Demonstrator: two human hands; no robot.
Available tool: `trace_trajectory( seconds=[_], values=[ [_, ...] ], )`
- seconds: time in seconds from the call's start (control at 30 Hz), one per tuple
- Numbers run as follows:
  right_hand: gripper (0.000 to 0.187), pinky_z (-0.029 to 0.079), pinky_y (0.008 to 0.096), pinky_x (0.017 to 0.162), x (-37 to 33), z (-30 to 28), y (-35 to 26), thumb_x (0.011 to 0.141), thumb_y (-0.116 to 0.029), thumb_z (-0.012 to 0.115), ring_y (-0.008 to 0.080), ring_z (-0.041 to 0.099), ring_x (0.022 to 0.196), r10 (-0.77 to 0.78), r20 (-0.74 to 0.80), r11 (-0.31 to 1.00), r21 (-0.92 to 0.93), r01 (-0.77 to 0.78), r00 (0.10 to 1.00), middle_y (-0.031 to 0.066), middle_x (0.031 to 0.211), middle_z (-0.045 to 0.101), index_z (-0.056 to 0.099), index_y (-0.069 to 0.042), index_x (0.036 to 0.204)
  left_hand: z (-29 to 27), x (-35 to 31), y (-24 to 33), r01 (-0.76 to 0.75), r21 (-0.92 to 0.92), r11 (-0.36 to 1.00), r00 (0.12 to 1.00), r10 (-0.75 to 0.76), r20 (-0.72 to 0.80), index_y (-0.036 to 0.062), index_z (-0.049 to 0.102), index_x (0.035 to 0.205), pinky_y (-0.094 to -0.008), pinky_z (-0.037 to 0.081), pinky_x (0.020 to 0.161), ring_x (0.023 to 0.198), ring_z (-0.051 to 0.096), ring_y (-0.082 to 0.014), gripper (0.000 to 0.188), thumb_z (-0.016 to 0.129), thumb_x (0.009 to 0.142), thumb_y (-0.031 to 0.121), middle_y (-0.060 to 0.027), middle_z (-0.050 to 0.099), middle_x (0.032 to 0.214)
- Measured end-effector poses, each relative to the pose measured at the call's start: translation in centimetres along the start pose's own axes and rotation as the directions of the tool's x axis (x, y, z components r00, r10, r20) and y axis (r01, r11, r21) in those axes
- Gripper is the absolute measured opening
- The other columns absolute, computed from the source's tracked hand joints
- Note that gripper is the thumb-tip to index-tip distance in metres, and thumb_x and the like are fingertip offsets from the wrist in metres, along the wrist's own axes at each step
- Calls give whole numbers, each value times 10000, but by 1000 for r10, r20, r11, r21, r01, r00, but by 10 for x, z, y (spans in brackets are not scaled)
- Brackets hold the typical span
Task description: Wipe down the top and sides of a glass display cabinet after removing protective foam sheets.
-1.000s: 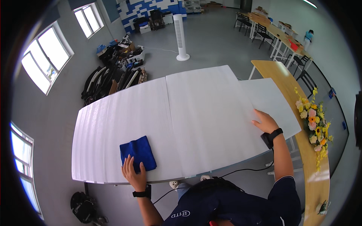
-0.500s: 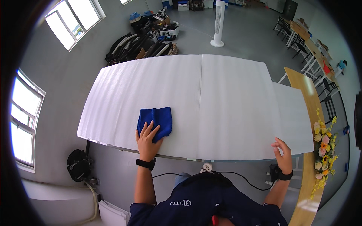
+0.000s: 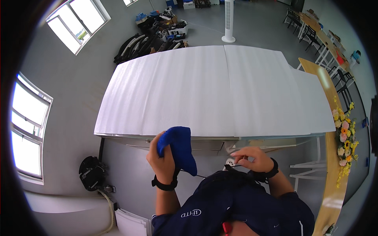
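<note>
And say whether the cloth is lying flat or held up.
Held up: the left hand grips one side of the blue cloth, and the rest droops.

Short white lettering (image 3: 185, 214) and a circular emblem (image 3: 196, 212) stand on the left chest of the dark blue shirt (image 3: 252, 202); a tiny white mark (image 3: 276, 225) sits on the right.
</note>
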State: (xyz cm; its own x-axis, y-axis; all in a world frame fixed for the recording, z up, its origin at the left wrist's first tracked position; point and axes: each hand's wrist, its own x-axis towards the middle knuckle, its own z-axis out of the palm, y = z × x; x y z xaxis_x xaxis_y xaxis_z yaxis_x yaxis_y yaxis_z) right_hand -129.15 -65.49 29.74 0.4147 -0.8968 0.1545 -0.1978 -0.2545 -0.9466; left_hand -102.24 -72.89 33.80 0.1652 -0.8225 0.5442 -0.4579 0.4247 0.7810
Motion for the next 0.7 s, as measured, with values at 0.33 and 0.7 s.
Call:
trace_trajectory(
  seconds=[0.33, 0.7],
  values=[
    [588, 414, 310, 870, -8, 127, 31, 877, -391, 461, 177, 459, 1054, 221, 1, 808, 559, -184, 975, 98, 1122, 490, 260, -18, 1285, 3, -97, -8, -175, -106, 979, 716, 200, 669, 2, 558, 1068, -326, 439, 643, 726, 531, -259, 407, 634, 669, 25, -112, 521, 829],
    [284, 470, 322, 702, -70, 122, 82, 828, -135, 474, 177, 554, 814, 701, -689, 655, 724, 218, 184, 85, 943, 555, 442, -23, 1087, -14, -156, -41, 105, -309, 945, 256, 275, 927, 5, 481, 1154, -349, 406, 878, 1045, 493, -332, 382, 571, 789, 73, -185, 490, 1153]
  ],
)
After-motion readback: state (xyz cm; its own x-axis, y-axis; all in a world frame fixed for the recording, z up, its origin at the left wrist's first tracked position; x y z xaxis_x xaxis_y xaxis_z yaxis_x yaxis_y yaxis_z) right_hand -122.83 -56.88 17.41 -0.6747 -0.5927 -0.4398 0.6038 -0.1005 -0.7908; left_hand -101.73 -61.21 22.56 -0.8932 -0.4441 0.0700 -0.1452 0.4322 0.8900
